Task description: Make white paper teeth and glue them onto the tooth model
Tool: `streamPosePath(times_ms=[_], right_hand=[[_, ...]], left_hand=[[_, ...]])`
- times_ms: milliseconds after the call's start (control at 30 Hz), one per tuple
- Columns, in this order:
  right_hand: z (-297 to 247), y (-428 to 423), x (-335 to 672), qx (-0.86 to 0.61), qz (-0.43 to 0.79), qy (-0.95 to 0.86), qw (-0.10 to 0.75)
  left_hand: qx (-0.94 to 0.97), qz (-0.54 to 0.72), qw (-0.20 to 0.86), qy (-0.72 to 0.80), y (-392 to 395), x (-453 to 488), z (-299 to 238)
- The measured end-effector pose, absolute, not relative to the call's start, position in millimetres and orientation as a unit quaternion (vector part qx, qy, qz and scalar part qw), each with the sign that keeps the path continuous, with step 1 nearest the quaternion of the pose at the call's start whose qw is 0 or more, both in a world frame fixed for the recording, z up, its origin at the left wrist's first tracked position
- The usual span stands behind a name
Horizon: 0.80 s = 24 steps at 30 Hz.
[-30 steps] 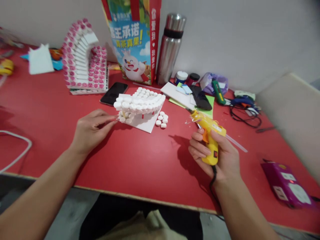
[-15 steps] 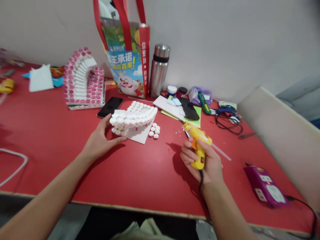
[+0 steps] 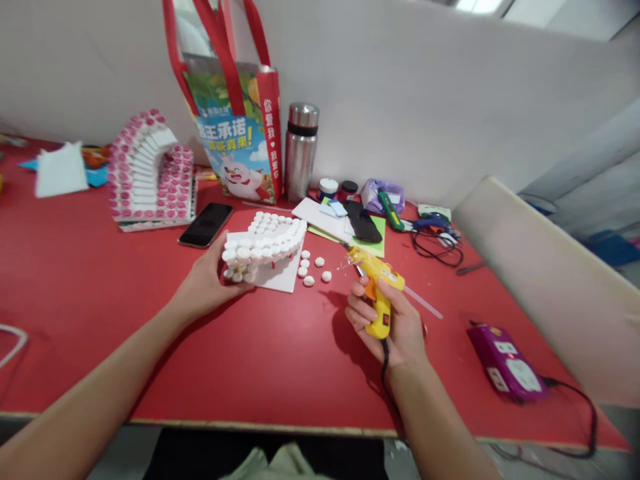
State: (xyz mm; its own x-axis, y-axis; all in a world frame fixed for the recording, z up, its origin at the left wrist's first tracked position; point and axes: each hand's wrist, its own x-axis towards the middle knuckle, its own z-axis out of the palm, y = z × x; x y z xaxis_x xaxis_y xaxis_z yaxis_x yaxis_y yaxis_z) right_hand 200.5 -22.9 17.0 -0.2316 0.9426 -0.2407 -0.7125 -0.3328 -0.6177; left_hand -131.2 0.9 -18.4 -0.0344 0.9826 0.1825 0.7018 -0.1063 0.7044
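My left hand [image 3: 207, 277] is curled round the left end of a white model [image 3: 265, 248], built of rounded white pieces on a flat white board [image 3: 283, 277]. Its thumb lies along the near side, and the fingertips are hidden behind the model. Several loose white rounded pieces [image 3: 309, 281] are scattered on the table just right of the board. My right hand [image 3: 385, 320] grips a yellow glue gun [image 3: 379, 283] by its handle, with the nozzle pointing up and left toward the loose pieces. A clear glue stick [image 3: 424, 303] sticks out of its back end.
A pink-and-white model [image 3: 150, 173] stands at the left behind a phone [image 3: 206, 225]. Toward the wall are a printed bag [image 3: 237, 140], a steel flask [image 3: 301, 153], paint jars [image 3: 328, 188] and a green cutter [image 3: 390, 210]. A purple power socket box [image 3: 507, 363] sits at the right.
The loose white pieces lie more spread apart than before. My left hand has closed further round the model's end. The whole view has shifted slightly; the glue gun stays in my right hand.
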Motion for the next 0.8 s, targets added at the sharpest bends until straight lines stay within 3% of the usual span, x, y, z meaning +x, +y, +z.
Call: streamPosePath(times_ms=[600,800], right_hand=[[17.2,-23.2,200.6,-0.268,0.775,-0.182,0.542],[17.5,-22.6,200.2,-0.269,0.770,-0.190,0.546]], left_hand=[[0.621,0.397,0.159,0.657,20.3,-124.7,-32.4],[0.600,0.396,0.234,0.654,19.3,-132.7,-24.6]])
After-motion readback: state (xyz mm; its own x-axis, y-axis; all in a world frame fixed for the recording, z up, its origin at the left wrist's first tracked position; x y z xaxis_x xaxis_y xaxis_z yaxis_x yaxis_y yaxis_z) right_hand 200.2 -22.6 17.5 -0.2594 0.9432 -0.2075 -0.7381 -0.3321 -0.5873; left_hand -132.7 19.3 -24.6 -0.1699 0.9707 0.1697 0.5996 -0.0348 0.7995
